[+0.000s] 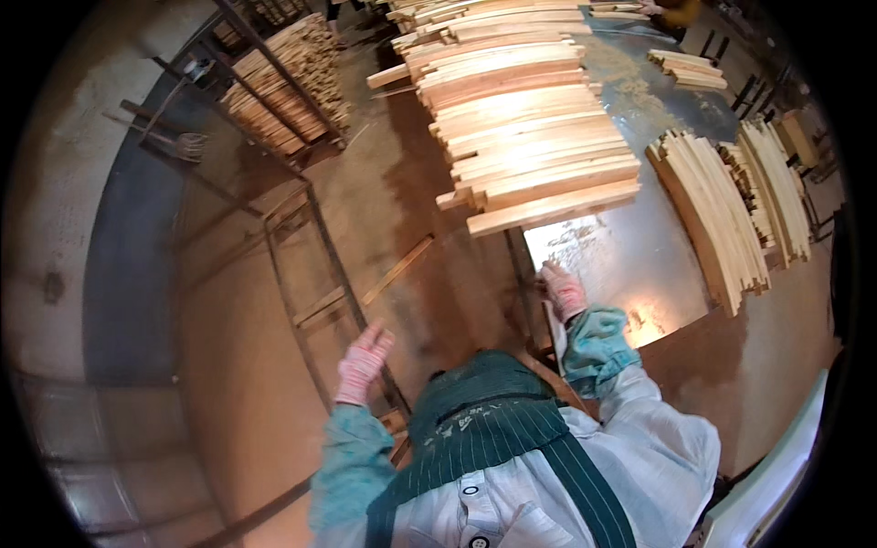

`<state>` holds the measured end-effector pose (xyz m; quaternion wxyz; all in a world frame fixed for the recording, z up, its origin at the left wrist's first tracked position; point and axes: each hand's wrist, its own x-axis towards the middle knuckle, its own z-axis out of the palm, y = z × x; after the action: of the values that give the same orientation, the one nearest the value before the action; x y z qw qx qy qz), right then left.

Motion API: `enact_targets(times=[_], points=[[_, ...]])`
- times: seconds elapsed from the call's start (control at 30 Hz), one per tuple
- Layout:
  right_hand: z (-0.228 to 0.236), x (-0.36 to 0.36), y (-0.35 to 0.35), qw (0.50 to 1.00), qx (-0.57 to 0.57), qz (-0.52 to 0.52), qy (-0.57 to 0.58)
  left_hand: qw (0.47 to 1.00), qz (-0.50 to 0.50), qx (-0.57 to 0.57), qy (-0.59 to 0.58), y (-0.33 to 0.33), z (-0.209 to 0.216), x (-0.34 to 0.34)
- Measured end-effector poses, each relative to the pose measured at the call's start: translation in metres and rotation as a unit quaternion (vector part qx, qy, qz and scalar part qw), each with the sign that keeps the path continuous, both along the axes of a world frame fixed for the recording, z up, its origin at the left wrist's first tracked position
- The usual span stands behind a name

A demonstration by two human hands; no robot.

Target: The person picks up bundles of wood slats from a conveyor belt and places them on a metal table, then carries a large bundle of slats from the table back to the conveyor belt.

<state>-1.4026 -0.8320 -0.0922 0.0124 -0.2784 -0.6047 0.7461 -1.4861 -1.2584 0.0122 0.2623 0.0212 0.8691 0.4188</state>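
Observation:
My left hand point(365, 363), in a pink-and-white striped glove, hangs in the air beside a dark metal frame point(338, 251), its fingers stretched out and nothing in it. The right hand point(564, 290), in a similar glove, is at the left edge of a shiny metal-topped table point(653, 247). Its fingers point forward and seem to rest near that edge; I see nothing held in them. Just beyond it, a wide stack of pale wooden strips point(539, 137) lies across the table, with one strip point(553, 209) at its near side.
More bundled strips point(708, 215) lie along the table's right side. A wood pile point(283, 82) stands on a rack at far left. A thin wooden strip point(397, 269) slants near the low frame. Another person's sleeve point(681, 13) shows at the far end.

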Motion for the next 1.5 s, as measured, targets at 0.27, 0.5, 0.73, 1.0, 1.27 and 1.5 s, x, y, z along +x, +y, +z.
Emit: enact_targets(times=[0.27, 0.5, 0.73, 1.0, 1.27, 1.5], points=[[-0.023, -0.111, 0.020, 0.949, -0.145, -0.275, 0.043, 0.982, -0.168, 0.080, 0.019, 0.154, -0.008, -0.277], [0.007, -0.144, 0.013, 0.877, 0.318, -0.162, -0.323, 0.911, -0.001, 0.334, -0.243, 0.320, -0.178, -0.428], [0.011, -0.183, 0.004, 0.842, 0.143, -0.346, -0.388, 0.956, -0.108, 0.273, 0.020, 0.357, -0.196, -0.466], [-0.018, -0.113, 0.026, 0.820, 0.232, -0.359, -0.380, 0.853, 0.056, 0.391, -0.342, 0.334, -0.100, -0.347], [0.047, -0.067, 0.074, 0.852, 0.229, -0.318, -0.347, 0.865, -0.460, 0.189, -0.062, 0.383, -0.110, -0.426], [-0.034, -0.086, 0.080, 0.763, 0.149, -0.628, -0.048, 0.866, -0.319, 0.353, -0.154, 0.515, -0.174, -0.388]])
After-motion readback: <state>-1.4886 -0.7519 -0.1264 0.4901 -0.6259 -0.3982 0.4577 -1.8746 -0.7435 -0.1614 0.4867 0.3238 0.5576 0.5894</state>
